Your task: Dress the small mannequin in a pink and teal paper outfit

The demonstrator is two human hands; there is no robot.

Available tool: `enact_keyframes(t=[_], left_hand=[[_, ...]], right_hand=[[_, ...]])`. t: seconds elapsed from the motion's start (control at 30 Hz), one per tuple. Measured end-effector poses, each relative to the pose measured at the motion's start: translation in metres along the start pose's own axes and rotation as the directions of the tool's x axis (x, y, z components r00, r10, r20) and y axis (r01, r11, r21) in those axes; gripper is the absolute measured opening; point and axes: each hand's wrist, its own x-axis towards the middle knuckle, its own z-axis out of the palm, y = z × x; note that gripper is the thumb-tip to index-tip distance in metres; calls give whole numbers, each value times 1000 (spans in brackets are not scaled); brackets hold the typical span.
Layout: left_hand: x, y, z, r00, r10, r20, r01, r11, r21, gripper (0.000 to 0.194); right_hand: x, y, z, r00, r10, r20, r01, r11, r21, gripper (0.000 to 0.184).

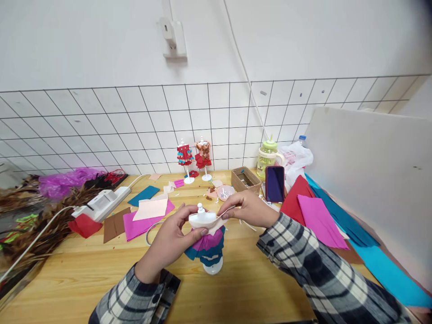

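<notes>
A small white dress form (201,218) stands upright in front of me on a round white base (213,267). It wears a ruffled skirt (209,246) in magenta and teal. Around its upper body runs a pale pink paper strip (216,225). My left hand (173,234) grips the form from the left, its thumb pressed on the strip at the front and its fingers behind. On the other side, my right hand (248,208) pinches the strip's loose end between thumb and fingers, holding it out from the form.
Two dressed mini forms (185,155) stand at the back by the tiled wall. A cardboard box (245,179), a pink dish (225,192), a phone (274,184) and a green-lidded bottle (267,157) are behind my right hand. Coloured paper sheets (320,220) lie right; a power strip (104,202) lies left.
</notes>
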Motion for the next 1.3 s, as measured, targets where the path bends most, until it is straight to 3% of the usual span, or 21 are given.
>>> enact_keyframes(t=[0.17,0.37,0.5,0.67,0.83,1.07,1.3], left_hand=[[6,6,-6,996,6,91,2,996,-87,38],[16,5,-11,960,9,280,116,897,-427,44],[20,-9,-16,932,27,360,196,801,-566,53],[20,-17,-14,920,84,383,187,763,-619,50],[21,-15,-11,929,123,349,121,790,-601,44],[23,-7,-20,903,94,419,130,871,-474,36],[33,3,-22,818,126,562,159,888,-431,34]], right_hand=[[14,7,-8,993,-34,117,29,999,44,14],[27,10,-2,979,-87,183,47,975,216,15],[27,2,5,970,-205,131,194,977,93,8],[26,-5,7,936,-336,102,344,936,-73,4],[27,3,9,919,-366,143,358,930,82,5],[26,14,25,969,-235,82,195,921,337,18],[21,6,22,975,-208,83,181,949,257,20]])
